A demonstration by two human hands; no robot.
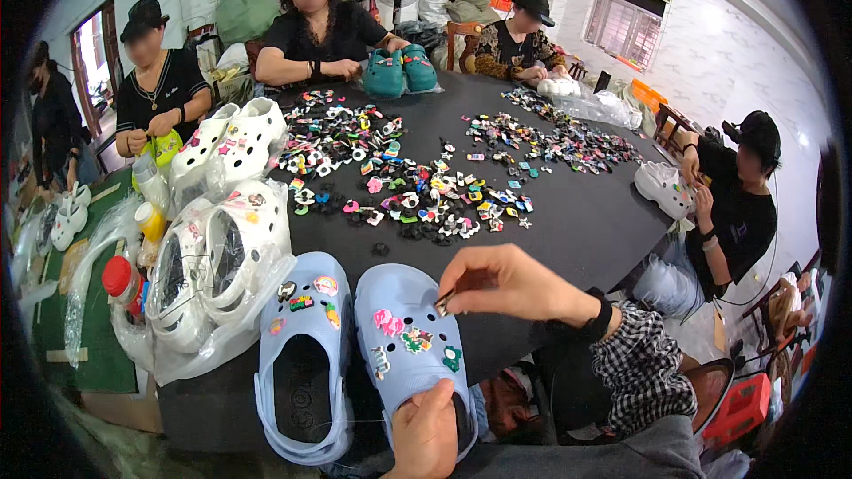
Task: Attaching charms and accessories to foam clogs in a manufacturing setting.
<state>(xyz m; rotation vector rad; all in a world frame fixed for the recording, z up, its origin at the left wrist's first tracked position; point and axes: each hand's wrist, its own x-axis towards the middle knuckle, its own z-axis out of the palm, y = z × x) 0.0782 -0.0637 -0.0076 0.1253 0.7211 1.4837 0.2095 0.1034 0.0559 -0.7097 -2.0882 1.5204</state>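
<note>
Two light blue clogs lie at the near edge of the black table [586, 222]. The left clog [302, 346] carries a few small charms on its toe. On the heel of the right clog [408, 337] rests my left hand [428, 433], gripping it. My right hand [506, 284], in a plaid sleeve with a black wristband, pinches a small charm [443, 303] just above this clog's toe. Pink, green and white charms sit on that toe.
Loose colourful charms [399, 177] cover the table's middle. White clogs in clear bags [213, 275] pile up at the left beside bottles [151, 222]. Several other people sit around the table with clogs, including a teal pair [399, 71]. A red stool [741, 408] stands at the lower right.
</note>
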